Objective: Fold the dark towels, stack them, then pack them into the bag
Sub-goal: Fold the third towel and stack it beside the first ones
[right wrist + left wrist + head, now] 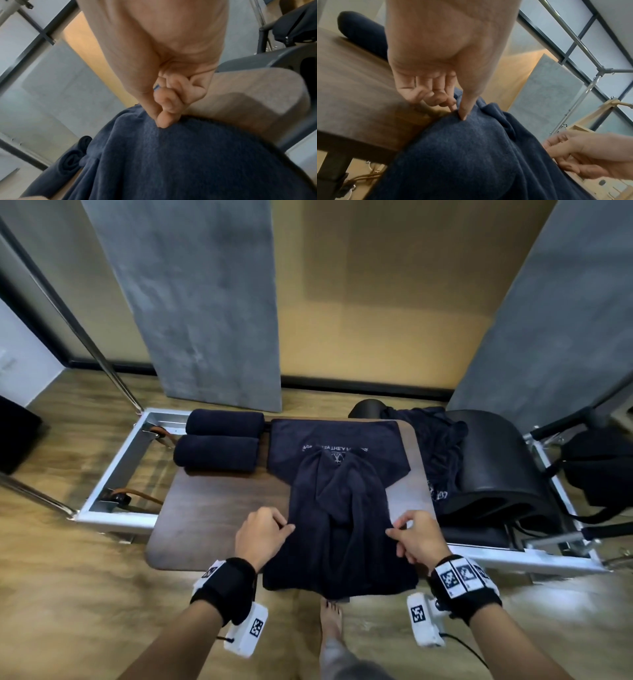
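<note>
So we've got the rumpled dark navy terry towel (337,529) draped over the near edge of the brown wooden tabletop (205,508), left hand (262,534) pinching its 9 o'clock edge, right hand (419,537) pinching the 3 o'clock edge. Two rolled navy towels (219,441) sit at 11 o'clock.

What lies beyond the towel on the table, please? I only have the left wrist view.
Observer: A flat dark towel with pale lettering lies spread at the far edge, partly under the towel that the left hand and right hand pinch.
Operator: Are any towels finished?
Observer: Two rolled towels lie side by side at the far left of the table.
Operator: And the remaining ones?
Observer: A crumpled dark heap rests to the right, against a black curved pad.
</note>
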A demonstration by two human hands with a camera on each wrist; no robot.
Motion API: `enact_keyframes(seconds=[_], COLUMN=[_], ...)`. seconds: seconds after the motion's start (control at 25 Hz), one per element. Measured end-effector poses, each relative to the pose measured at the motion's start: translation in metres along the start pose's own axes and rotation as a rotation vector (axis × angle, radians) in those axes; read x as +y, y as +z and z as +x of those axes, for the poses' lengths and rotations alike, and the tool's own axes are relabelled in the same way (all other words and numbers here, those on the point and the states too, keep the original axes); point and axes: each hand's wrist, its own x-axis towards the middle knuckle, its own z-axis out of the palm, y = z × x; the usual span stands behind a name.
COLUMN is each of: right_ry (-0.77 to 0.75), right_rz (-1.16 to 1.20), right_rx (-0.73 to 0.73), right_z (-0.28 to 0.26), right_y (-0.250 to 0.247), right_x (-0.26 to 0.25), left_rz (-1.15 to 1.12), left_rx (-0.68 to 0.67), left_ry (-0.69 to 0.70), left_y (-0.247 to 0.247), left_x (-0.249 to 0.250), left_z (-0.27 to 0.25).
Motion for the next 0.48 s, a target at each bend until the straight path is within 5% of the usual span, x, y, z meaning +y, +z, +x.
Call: enact_keyframes(seconds=[0.12, 0.32, 0.4, 0.48], right_ry=[0.018, -0.129, -0.184, -0.269], right_rz=[0.164, 0.617, 0.521, 0.322], right_rx=[-0.001, 0.153, 0.184, 0.202], right_z=[-0.008, -0.014, -0.018, -0.024], right_y=[-0.001, -0.021, -0.018, -0.009], right_x=[-0.010, -0.038, -0.034, -0.020], left_rz=[-0.080, -0.804, -0.823, -0.602], left_rx=[0.058, 0.234, 0.195, 0.161], left_ry=[-0.030, 0.002, 0.047, 0.183], left_y=[-0.002, -0.019, -0.018, -0.010], left_x=[0.005, 0.011, 0.006, -0.004], left_z=[0.001, 0.013, 0.010, -0.003])
